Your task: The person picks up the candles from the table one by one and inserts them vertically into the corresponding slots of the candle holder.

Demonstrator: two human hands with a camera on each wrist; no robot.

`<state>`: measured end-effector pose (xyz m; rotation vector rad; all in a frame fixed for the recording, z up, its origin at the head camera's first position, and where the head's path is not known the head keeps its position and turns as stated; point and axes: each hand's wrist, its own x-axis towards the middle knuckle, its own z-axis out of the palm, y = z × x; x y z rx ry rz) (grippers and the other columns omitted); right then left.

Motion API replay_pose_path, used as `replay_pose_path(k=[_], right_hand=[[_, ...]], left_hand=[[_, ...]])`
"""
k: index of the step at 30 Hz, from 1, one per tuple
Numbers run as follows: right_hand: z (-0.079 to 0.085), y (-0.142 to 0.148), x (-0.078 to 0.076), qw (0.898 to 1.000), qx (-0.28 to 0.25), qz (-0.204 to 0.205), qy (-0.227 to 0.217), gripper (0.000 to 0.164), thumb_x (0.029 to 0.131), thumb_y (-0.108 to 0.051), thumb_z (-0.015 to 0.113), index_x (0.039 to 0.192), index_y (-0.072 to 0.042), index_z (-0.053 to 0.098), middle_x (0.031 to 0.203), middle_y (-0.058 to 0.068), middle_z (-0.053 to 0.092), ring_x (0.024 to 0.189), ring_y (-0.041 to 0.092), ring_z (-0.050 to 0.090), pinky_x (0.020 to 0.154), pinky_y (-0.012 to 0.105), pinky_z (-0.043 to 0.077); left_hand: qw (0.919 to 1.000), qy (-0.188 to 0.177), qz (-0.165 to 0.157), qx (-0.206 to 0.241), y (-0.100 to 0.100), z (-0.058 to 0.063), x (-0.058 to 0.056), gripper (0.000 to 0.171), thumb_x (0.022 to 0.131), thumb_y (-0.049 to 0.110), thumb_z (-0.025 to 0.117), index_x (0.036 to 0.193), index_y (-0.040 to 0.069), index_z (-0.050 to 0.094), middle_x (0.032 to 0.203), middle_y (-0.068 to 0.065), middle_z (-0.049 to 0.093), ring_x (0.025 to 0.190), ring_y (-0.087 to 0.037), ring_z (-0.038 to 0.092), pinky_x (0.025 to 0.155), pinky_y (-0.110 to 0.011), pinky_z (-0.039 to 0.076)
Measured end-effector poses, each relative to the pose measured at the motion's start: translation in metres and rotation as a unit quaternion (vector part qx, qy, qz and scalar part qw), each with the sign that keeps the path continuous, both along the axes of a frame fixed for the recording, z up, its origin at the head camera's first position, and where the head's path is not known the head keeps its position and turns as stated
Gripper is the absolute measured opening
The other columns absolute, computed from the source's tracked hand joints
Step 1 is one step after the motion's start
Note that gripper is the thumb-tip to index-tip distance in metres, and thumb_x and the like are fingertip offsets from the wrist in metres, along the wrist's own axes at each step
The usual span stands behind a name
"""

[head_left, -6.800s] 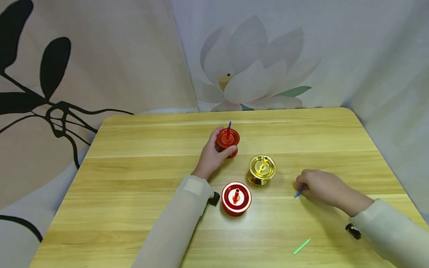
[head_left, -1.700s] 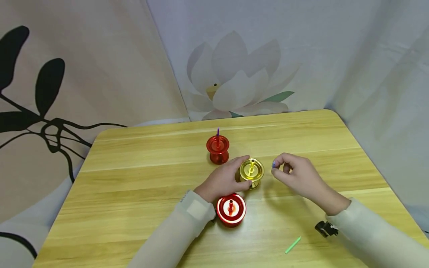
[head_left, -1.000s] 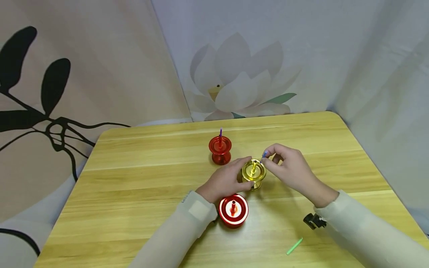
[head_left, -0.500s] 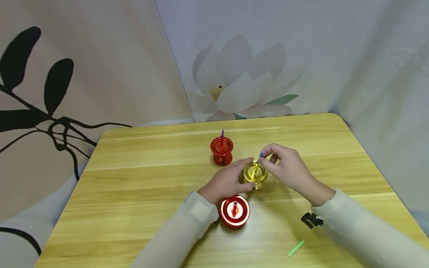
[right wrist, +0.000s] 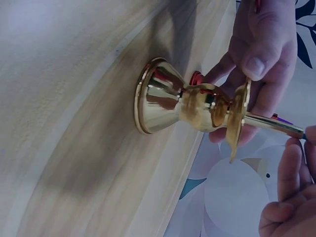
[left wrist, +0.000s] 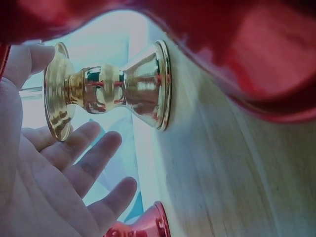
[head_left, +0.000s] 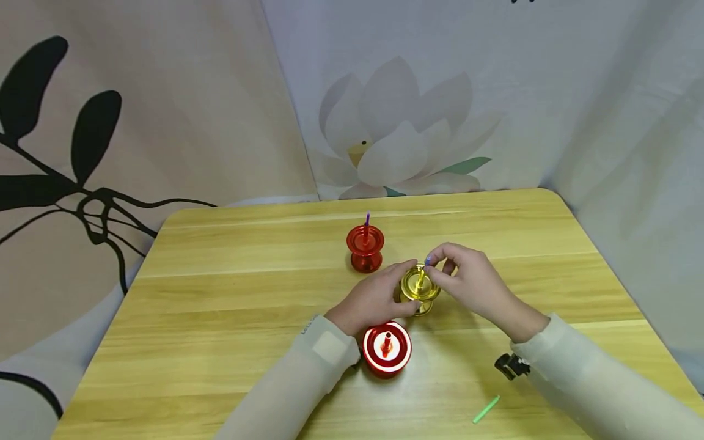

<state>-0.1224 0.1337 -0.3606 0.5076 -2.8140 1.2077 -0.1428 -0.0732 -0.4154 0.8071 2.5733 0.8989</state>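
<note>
My left hand (head_left: 376, 298) holds the gold candle holder (head_left: 411, 288) by its dish, thumb and forefinger at the rim. In the left wrist view the other fingers spread beside the upright gold holder (left wrist: 103, 89), whose base is on the table. My right hand (head_left: 473, 278) pinches a small blue candle (head_left: 427, 261) between thumb and forefinger, right at the top of the holder's central tube. Seen from the right wrist, the tube (right wrist: 271, 123) reaches up to those fingertips (right wrist: 311, 133), which hide most of the candle.
Behind stands a red candle holder (head_left: 365, 264) with a purple candle (head_left: 367, 220) upright in it. Another red candle holder (head_left: 387, 366), its tube bare, stands close by the left wrist. A green candle (head_left: 486, 409) lies on the wooden table (head_left: 247, 263) at front right.
My left hand has left the back red candle holder and taken hold of the gold one. My right hand has carried the blue candle leftward from the table and lowered it to the gold tube.
</note>
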Motion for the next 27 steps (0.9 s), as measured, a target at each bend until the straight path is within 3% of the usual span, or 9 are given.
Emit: replay_pose_path(k=[15,22,27], right_hand=[[-0.005,0.001,0.003,1.000,0.010,0.002,-0.005,0.010,0.091,-0.015,0.075,0.099,-0.012,0.071,0.085,-0.003,0.066,0.069,0.014,0.055,0.049,0.024,0.043],[-0.010,0.004,0.006,1.000,0.011,0.004,0.001,0.015,0.089,-0.018,0.078,0.101,-0.011,0.072,0.089,-0.003,0.068,0.069,0.012,0.055,0.051,0.024,0.045],[-0.014,0.011,0.010,1.000,0.019,-0.004,-0.003,0.015,0.089,-0.018,0.079,0.101,-0.011,0.074,0.090,-0.003,0.069,0.069,0.012,0.056,0.052,0.024,0.046]], left_hand=[[0.9999,-0.011,0.000,0.003,0.000,0.001,0.001,0.082,0.091,0.040,0.070,0.159,0.019,0.029,0.152,0.000,0.045,0.132,-0.013,0.049,0.110,-0.039,0.042],[0.9985,-0.044,0.002,0.034,-0.001,-0.001,0.001,0.082,0.091,0.038,0.072,0.159,0.021,0.029,0.154,0.000,0.043,0.134,-0.012,0.048,0.112,-0.038,0.040],[0.9984,-0.041,0.000,0.039,-0.002,-0.001,-0.002,0.082,0.091,0.038,0.072,0.159,0.021,0.029,0.155,0.000,0.042,0.136,-0.013,0.045,0.113,-0.039,0.038]])
